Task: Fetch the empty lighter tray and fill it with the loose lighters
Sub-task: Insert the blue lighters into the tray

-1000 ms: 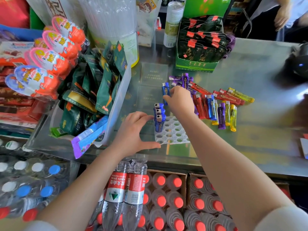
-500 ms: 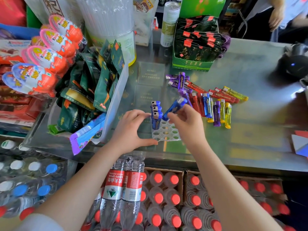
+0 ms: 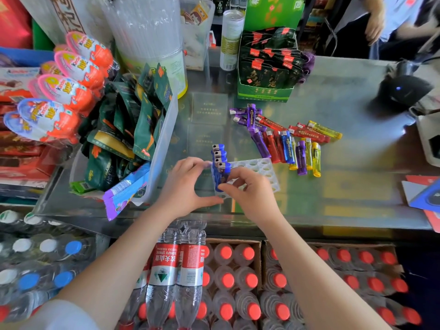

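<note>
A white lighter tray (image 3: 262, 166) with round holes lies on the glass counter near its front edge. Three blue lighters (image 3: 217, 151) stand upright in its left column. My right hand (image 3: 252, 194) pinches a fourth blue lighter (image 3: 222, 173), upright in the same column at the front. My left hand (image 3: 183, 186) grips the tray's left side, thumb at the front edge and fingers at the back. Several loose lighters (image 3: 283, 136), purple, red, blue and yellow, lie just beyond and right of the tray.
A clear bin of green snack packs (image 3: 166, 129) stands close on the left. A green box of dark packets (image 3: 266, 67) sits behind the pile. A black scanner (image 3: 402, 91) is far right. Water bottles (image 3: 178, 270) fill boxes below the counter. Another person (image 3: 373, 22) stands behind.
My right hand took a blue lighter from the pile, carried it back to the tray and now holds it upright in the left column. My left hand stayed on the tray.
</note>
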`<action>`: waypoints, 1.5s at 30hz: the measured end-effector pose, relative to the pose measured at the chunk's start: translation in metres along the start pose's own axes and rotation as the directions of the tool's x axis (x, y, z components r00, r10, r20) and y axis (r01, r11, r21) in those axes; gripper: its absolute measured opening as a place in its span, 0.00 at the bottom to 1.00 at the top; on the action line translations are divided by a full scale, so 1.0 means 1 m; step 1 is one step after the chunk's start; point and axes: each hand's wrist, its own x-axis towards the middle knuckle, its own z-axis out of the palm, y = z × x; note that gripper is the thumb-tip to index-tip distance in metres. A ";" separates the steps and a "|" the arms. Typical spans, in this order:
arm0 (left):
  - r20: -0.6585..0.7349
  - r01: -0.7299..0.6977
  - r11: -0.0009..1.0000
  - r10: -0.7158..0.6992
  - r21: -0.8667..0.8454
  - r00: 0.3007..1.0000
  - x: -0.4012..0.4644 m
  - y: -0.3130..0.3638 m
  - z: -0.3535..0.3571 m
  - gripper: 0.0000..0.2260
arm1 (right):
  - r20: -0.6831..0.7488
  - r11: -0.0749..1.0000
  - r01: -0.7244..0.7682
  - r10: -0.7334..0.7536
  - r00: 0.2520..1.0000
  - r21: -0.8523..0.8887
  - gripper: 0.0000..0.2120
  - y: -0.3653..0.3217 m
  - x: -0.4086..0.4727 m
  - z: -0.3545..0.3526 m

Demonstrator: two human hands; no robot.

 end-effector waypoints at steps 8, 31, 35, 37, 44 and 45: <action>0.022 0.021 1.000 -0.021 -0.010 1.000 0.000 0.001 -0.001 0.38 | -0.039 0.970 0.121 -0.132 0.990 -0.209 0.05 0.005 -0.001 -0.001; 0.134 0.053 0.996 -0.042 -0.076 0.990 0.008 0.024 0.001 0.36 | -0.470 0.880 -0.287 0.085 0.879 -0.378 0.10 0.042 0.027 -0.080; 0.126 0.044 0.998 -0.037 -0.055 0.991 0.013 0.030 0.007 0.36 | -0.423 0.848 -0.369 0.195 0.885 -0.381 0.13 0.045 0.043 -0.085; 0.116 0.041 0.999 -0.037 -0.035 0.993 0.014 0.031 0.008 0.38 | -0.423 0.834 -0.397 0.224 0.878 -0.384 0.15 0.043 0.048 -0.086; 0.102 0.036 0.997 -0.029 -0.067 0.994 0.012 0.030 0.008 0.39 | -0.358 0.831 -0.351 0.199 0.912 -0.433 0.08 0.036 0.053 -0.082; 0.100 0.041 0.996 -0.033 -0.076 0.994 0.011 0.030 0.008 0.39 | -0.342 0.863 -0.306 0.169 0.924 -0.402 0.07 0.034 0.050 -0.081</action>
